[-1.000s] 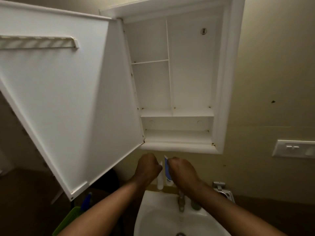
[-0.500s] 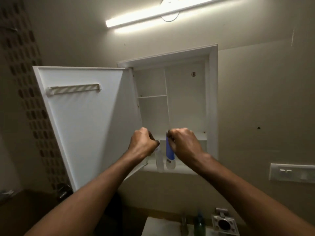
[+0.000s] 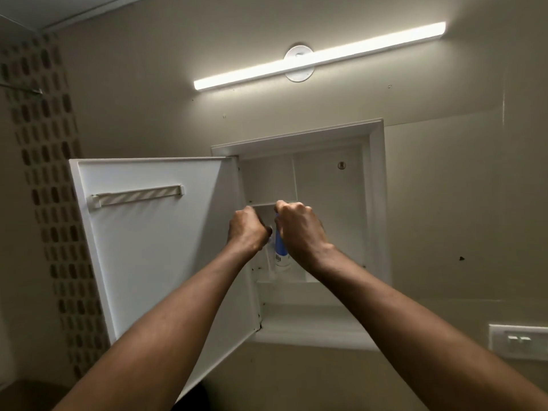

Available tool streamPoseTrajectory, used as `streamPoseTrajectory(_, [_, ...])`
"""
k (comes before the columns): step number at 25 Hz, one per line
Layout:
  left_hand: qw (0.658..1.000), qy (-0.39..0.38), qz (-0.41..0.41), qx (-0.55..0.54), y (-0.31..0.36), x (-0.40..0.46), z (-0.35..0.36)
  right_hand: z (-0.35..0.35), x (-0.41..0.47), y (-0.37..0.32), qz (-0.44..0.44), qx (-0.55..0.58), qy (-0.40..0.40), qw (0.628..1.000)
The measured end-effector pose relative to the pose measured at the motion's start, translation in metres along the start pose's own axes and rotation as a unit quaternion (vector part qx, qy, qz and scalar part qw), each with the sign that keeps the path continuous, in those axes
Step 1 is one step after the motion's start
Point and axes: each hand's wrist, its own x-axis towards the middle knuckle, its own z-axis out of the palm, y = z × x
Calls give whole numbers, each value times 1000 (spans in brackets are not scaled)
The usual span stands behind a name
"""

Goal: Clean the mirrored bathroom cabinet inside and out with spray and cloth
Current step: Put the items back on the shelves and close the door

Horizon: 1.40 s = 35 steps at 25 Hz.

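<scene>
R hand grips a blue tube, its top hidden in the fist. L hand at its 9 o'clock, curled on a pale item, barely visible. Both inside the cabinet; door open at 9. 2 hands, 1 tube, 1 lamp at 12.

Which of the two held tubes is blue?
The tube in the right hand: the blue tube has a white cap end; the left hand holds a whitish one.
</scene>
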Motion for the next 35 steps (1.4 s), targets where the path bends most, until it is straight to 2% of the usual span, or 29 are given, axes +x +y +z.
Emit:
streamPoseTrajectory(4, [1000,-9,13,7,-9,20,9,13,16,3,13,-36,-10,999])
streamPoseTrajectory(11, [999,-30,45,1,-17,38,26,40,8,17,41,-53,-102,993])
streamPoseTrajectory(24, [994,-37,98,9,-21,54,39,51,18,11,75,-58,-106,990])
streamPoseTrajectory(35, [994,-52,92,32,-27,53,34,55,24,11,90,-49,-91,991])
